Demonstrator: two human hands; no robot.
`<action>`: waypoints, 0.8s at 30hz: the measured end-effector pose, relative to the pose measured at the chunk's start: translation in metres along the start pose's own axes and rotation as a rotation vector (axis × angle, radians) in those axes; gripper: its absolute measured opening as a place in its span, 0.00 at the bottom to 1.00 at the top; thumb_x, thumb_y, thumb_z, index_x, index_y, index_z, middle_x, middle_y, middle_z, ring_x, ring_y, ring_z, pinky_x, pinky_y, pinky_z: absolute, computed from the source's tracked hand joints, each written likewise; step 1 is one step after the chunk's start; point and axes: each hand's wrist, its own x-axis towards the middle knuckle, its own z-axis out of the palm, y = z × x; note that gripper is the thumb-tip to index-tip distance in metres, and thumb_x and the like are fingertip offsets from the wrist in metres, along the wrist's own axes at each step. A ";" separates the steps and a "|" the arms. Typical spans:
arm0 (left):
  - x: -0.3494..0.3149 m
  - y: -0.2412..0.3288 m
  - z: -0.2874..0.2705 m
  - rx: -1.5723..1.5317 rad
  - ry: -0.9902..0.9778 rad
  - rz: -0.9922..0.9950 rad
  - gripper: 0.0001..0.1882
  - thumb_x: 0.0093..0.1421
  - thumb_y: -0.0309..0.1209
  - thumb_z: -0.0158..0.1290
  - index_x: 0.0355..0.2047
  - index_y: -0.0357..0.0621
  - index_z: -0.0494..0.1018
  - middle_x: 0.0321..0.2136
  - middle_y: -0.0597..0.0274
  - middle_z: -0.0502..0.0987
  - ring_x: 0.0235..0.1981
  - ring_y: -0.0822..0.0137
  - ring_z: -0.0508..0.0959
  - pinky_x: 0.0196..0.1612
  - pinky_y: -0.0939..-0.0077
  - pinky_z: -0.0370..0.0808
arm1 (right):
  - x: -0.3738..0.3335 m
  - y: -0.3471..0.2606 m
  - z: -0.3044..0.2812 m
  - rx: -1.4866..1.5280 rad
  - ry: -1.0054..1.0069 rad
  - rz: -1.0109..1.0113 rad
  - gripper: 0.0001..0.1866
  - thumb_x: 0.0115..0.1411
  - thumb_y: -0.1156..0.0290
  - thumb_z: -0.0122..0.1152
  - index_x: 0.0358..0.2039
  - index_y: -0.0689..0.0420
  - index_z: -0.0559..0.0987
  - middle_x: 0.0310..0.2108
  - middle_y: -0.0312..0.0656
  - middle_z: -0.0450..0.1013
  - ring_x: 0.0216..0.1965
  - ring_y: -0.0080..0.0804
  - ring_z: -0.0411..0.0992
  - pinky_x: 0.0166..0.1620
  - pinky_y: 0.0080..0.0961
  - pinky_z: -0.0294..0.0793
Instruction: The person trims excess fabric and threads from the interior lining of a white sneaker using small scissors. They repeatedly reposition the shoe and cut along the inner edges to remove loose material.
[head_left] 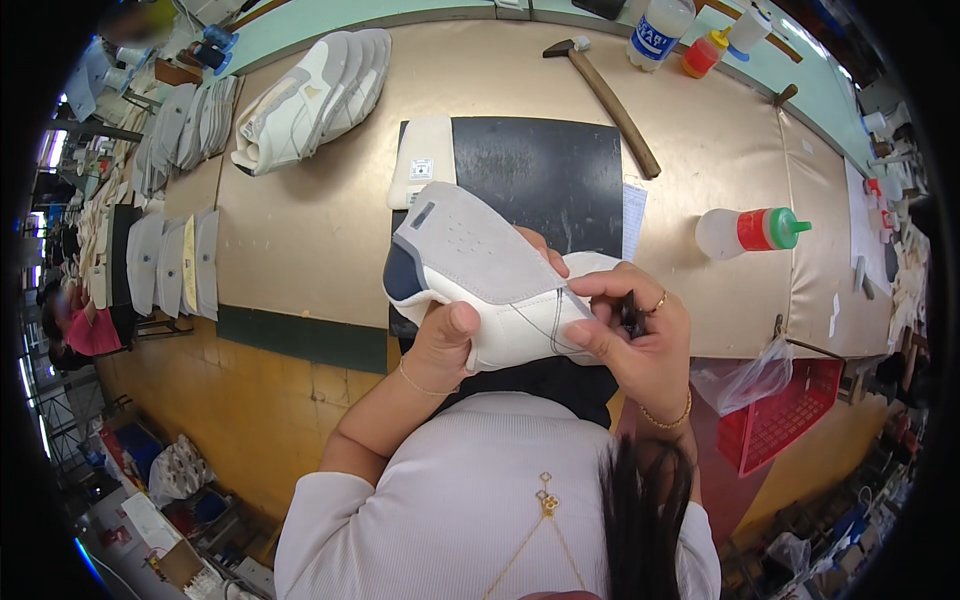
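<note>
A white and grey shoe upper (pixel 480 260) with a dark blue end is held up in front of my chest, over the near edge of the table. My left hand (pixel 445 345) grips it, thumb at the near side and fingers partly hidden behind. My right hand (pixel 640 335) is closed at the upper's right side, thumb and forefinger at its edge. A small black tool (pixel 630 315) sits in the right palm; its kind is mostly hidden by the fingers. Dark loose threads (pixel 557 320) hang across the white part near the right fingertips. Beneath lies a black mat (pixel 540 160).
A pale flat piece (pixel 422 165) lies on the mat. Stacked shoe uppers (pixel 320 95) stand at far left. Toward the right are a hammer (pixel 615 105), a green-capped bottle (pixel 750 230) and a water bottle (pixel 658 35). A red crate (pixel 785 415) stands below the table's right side.
</note>
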 end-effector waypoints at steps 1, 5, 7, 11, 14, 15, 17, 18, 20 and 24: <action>0.000 -0.002 -0.001 -0.011 0.009 0.019 0.48 0.39 0.57 0.72 0.53 0.38 0.67 0.46 0.56 0.73 0.49 0.62 0.78 0.52 0.66 0.79 | 0.000 0.000 0.000 0.023 -0.009 0.023 0.16 0.54 0.72 0.73 0.43 0.60 0.81 0.28 0.31 0.71 0.27 0.13 0.62 0.31 0.12 0.61; -0.005 0.001 -0.010 0.021 0.037 -0.025 0.45 0.41 0.50 0.72 0.54 0.38 0.67 0.47 0.55 0.74 0.49 0.61 0.78 0.53 0.67 0.78 | 0.002 0.004 0.003 0.185 -0.022 0.133 0.16 0.57 0.68 0.72 0.43 0.60 0.80 0.30 0.29 0.73 0.28 0.12 0.63 0.33 0.11 0.63; -0.006 0.003 -0.016 0.069 0.020 -0.060 0.44 0.42 0.47 0.71 0.55 0.38 0.67 0.47 0.55 0.74 0.49 0.61 0.78 0.54 0.67 0.77 | 0.007 0.006 0.007 0.305 -0.021 0.187 0.17 0.57 0.66 0.71 0.44 0.60 0.80 0.31 0.29 0.73 0.29 0.11 0.64 0.34 0.10 0.65; -0.013 0.008 -0.014 0.086 0.087 -0.139 0.45 0.44 0.45 0.69 0.58 0.37 0.64 0.49 0.53 0.74 0.51 0.60 0.77 0.55 0.66 0.76 | 0.014 0.006 0.006 0.241 -0.070 0.250 0.16 0.58 0.66 0.71 0.43 0.60 0.79 0.32 0.31 0.74 0.31 0.13 0.68 0.36 0.12 0.69; -0.013 0.011 -0.008 0.172 0.109 -0.155 0.45 0.48 0.50 0.66 0.60 0.37 0.63 0.51 0.53 0.73 0.53 0.60 0.76 0.56 0.66 0.76 | 0.014 0.008 0.004 0.335 -0.058 0.311 0.15 0.59 0.66 0.70 0.41 0.60 0.79 0.32 0.31 0.74 0.32 0.14 0.69 0.37 0.14 0.71; -0.009 0.011 0.001 0.220 0.124 -0.130 0.47 0.49 0.55 0.65 0.60 0.37 0.62 0.53 0.53 0.73 0.53 0.60 0.76 0.56 0.66 0.76 | 0.014 0.009 0.005 0.409 -0.035 0.311 0.15 0.59 0.66 0.70 0.41 0.60 0.79 0.32 0.32 0.74 0.32 0.14 0.70 0.37 0.14 0.71; -0.008 0.011 0.001 0.217 0.089 -0.169 0.49 0.51 0.58 0.63 0.62 0.36 0.61 0.55 0.52 0.71 0.55 0.59 0.74 0.57 0.65 0.75 | 0.013 0.012 0.005 0.477 0.026 0.294 0.14 0.59 0.66 0.70 0.40 0.60 0.78 0.32 0.32 0.74 0.32 0.14 0.70 0.37 0.15 0.72; -0.009 0.011 -0.007 0.167 0.035 -0.236 0.48 0.53 0.57 0.62 0.63 0.35 0.59 0.57 0.51 0.70 0.57 0.58 0.73 0.58 0.64 0.74 | 0.013 0.014 0.003 0.473 0.068 0.277 0.14 0.59 0.66 0.70 0.40 0.60 0.78 0.32 0.32 0.74 0.32 0.15 0.70 0.36 0.15 0.72; -0.012 0.016 -0.013 0.029 -0.105 -0.329 0.38 0.61 0.45 0.60 0.62 0.32 0.61 0.55 0.53 0.72 0.58 0.62 0.72 0.60 0.67 0.70 | 0.016 0.012 0.000 0.456 0.112 0.248 0.14 0.60 0.66 0.69 0.40 0.61 0.78 0.31 0.31 0.74 0.32 0.15 0.69 0.38 0.14 0.71; -0.013 0.013 -0.002 0.110 -0.065 -0.260 0.30 0.66 0.41 0.55 0.61 0.32 0.63 0.56 0.53 0.71 0.59 0.61 0.71 0.61 0.65 0.68 | 0.020 0.011 -0.001 0.146 0.253 -0.035 0.17 0.61 0.67 0.68 0.46 0.62 0.76 0.37 0.35 0.71 0.36 0.18 0.69 0.39 0.14 0.69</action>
